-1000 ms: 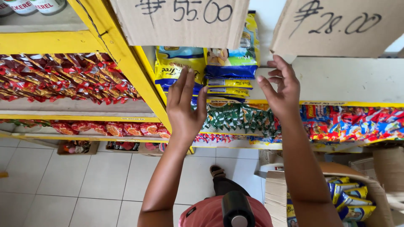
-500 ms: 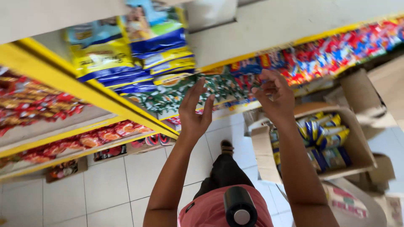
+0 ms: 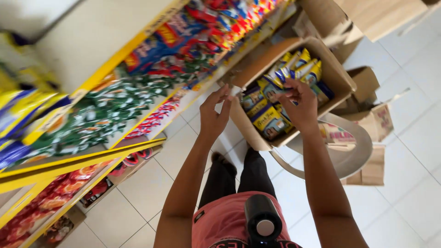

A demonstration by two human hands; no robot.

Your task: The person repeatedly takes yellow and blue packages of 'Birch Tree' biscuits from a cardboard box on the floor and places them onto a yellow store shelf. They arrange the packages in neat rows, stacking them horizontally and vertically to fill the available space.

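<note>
Centre frame, right hand (image 3: pixel 301 103) reached into cardboard box (image 3: pixel 340 76), fingers curled among yellow-blue packets (image 3: pixel 268 117); left hand (image 3: pixel 215 112) hovered open-fingered, holding nothing, beside it.

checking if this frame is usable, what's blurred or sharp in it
Head view: the shelf packets at left smear with motion blur; the left hand, right hand and open cardboard box of packets read fairly sharp; lighting is even daylight, with no harsh glare, and the wide lens tilts the shelves.

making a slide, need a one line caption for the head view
Both hands, left hand and right hand, over an open cardboard box of yellow-and-blue packets beside stocked shelves.
</note>
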